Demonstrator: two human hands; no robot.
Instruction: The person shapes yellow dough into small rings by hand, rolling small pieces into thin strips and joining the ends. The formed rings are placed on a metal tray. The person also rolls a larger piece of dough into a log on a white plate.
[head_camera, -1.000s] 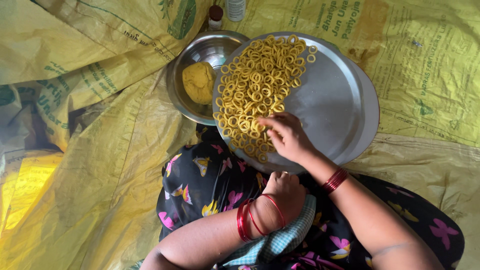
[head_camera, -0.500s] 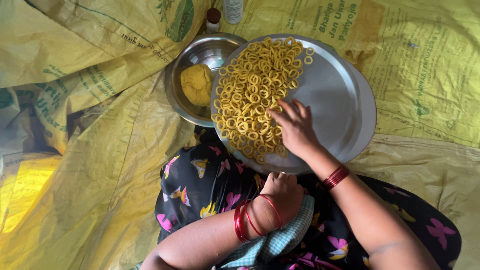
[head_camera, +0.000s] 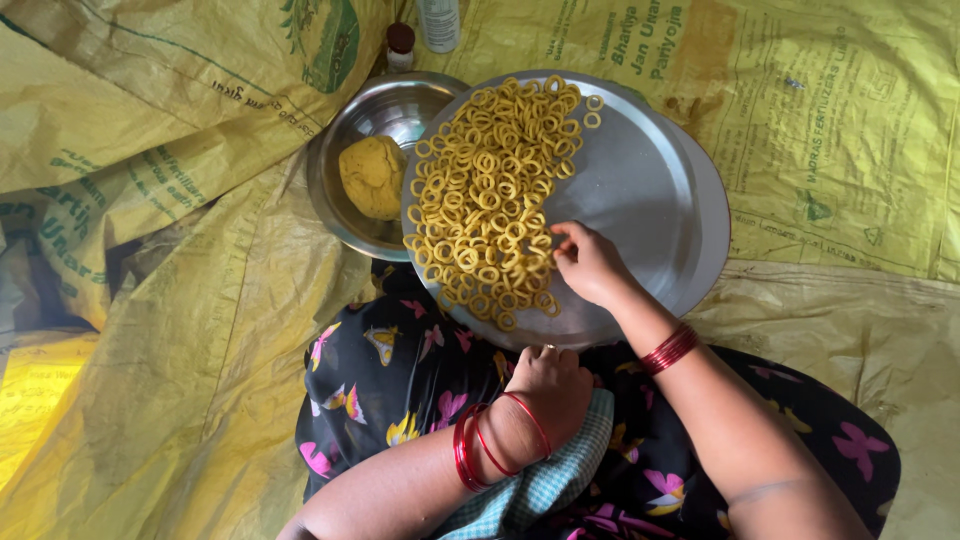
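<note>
Head view, contents listed by size as I read them from my station.

Yellow woven sacking: printed sacks spread over the whole floor, creased, overlapping at the left and top.

Black floral garment: covers the seated person's lap at the bottom centre; a green checked cloth lies on it under the left wrist.

Large steel plate: round and shallow, its near rim resting over the lap, its left edge overlapping the bowl. The right half is bare metal.

Dough rings: small yellow loops, packed in a dense band down the left half of the plate from far rim to near rim, many touching or overlapping.

Steel bowl: left of the plate and partly under it, holding one yellow dough ball.

Right hand: on the plate at the right edge of the ring band, fingertips drawn together as if pinching at a ring; I cannot tell whether anything sits between them. Red bangles at the wrist.

Left hand: below the plate's near rim, against the lap, fingers curled inward in a loose fist; what it encloses, if anything, is hidden. Red bangles on this wrist too.

White bottle and small dark-capped bottle: upright beyond the bowl at the top edge.
</note>
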